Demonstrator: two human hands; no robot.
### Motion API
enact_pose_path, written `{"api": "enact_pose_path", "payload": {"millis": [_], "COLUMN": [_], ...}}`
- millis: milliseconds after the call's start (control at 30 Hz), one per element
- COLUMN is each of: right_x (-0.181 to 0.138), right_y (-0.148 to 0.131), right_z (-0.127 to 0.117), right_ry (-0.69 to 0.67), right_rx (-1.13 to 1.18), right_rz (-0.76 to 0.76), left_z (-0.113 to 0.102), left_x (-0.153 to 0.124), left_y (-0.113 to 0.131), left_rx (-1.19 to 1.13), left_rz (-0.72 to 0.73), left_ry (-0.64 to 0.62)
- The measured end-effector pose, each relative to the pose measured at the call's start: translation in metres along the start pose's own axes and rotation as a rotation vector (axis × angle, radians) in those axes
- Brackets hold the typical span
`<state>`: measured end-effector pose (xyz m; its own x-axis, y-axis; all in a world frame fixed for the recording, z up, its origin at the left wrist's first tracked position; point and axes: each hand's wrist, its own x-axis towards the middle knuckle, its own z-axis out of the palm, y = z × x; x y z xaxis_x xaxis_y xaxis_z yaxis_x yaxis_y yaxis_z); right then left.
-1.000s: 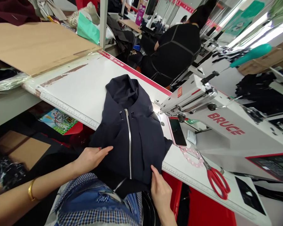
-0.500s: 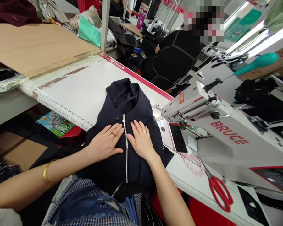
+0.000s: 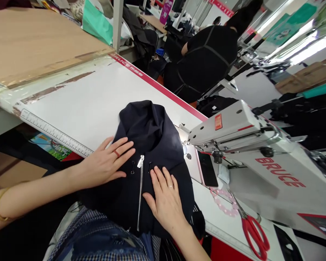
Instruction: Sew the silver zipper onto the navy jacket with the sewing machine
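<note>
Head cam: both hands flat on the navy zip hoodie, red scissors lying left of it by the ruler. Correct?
Not quite. In the head view the red scissors lie to the right of the navy zip hoodie, below the sewing machine. Both the left hand and right hand do lie flat on the hoodie.

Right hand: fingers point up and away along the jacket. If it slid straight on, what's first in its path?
Likely the drawstring eyelet beside the zipper, then the hood. The right hand lies flat on the navy jacket, so it stays on fabric.
</note>
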<state>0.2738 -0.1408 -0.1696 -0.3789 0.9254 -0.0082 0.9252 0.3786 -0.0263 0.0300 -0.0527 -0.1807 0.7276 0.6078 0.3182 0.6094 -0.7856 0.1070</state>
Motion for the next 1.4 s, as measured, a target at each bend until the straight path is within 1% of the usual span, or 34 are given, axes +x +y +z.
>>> {"api": "enact_pose_path", "payload": {"millis": [67, 133, 200, 267, 367, 467, 567, 633, 733, 833, 933, 1067, 1200, 1233, 1300, 1400], "right_x": [0.005, 0.016, 0.035, 0.058, 0.093, 0.114, 0.117, 0.115, 0.111, 0.108, 0.108, 0.107, 0.106, 0.105, 0.105, 0.104], "right_y": [0.009, 0.017, 0.023, 0.026, 0.027, 0.028, 0.032, 0.034, 0.036, 0.037, 0.037, 0.038, 0.037, 0.037, 0.037, 0.037], "right_z": [-0.010, -0.021, -0.031, -0.039, -0.047, -0.056, -0.067, -0.073, -0.080, -0.081, -0.080, -0.078, -0.078, -0.077, -0.075, -0.070], "right_ry": [-0.025, -0.018, 0.011, 0.011, -0.080, -0.225, -0.313, -0.341, -0.358, -0.354, -0.335, -0.286, -0.253, -0.247, -0.231, -0.188], "right_rx": [0.042, 0.102, 0.150, 0.159, 0.133, 0.157, 0.259, 0.330, 0.389, 0.419, 0.441, 0.467, 0.452, 0.444, 0.432, 0.408], "right_rz": [-0.042, -0.091, -0.142, -0.207, -0.289, -0.300, -0.258, -0.226, -0.186, -0.165, -0.153, -0.148, -0.156, -0.164, -0.188, -0.227], "left_z": [-0.002, -0.004, -0.008, -0.012, -0.020, -0.024, -0.028, -0.031, -0.034, -0.034, -0.032, -0.029, -0.027, -0.027, -0.027, -0.025], "left_x": [0.011, 0.023, 0.035, 0.046, 0.055, 0.053, 0.051, 0.053, 0.059, 0.064, 0.065, 0.063, 0.062, 0.061, 0.062, 0.064], "left_y": [-0.010, -0.016, -0.016, -0.013, -0.008, -0.008, -0.011, -0.014, -0.016, -0.019, -0.022, -0.023, -0.020, -0.019, -0.017, -0.016], "left_rx": [-0.036, -0.081, -0.102, -0.111, -0.178, -0.317, -0.449, -0.539, -0.705, -0.831, -0.835, -0.820, -0.844, -0.857, -0.885, -0.903], "left_rz": [0.009, 0.037, 0.060, 0.067, 0.035, -0.050, -0.160, -0.203, -0.220, -0.273, -0.338, -0.301, -0.337, -0.329, -0.266, -0.176], "left_ry": [-0.062, -0.115, -0.175, -0.240, -0.302, -0.331, -0.384, -0.457, -0.549, -0.591, -0.593, -0.492, -0.459, -0.448, -0.435, -0.461]}}
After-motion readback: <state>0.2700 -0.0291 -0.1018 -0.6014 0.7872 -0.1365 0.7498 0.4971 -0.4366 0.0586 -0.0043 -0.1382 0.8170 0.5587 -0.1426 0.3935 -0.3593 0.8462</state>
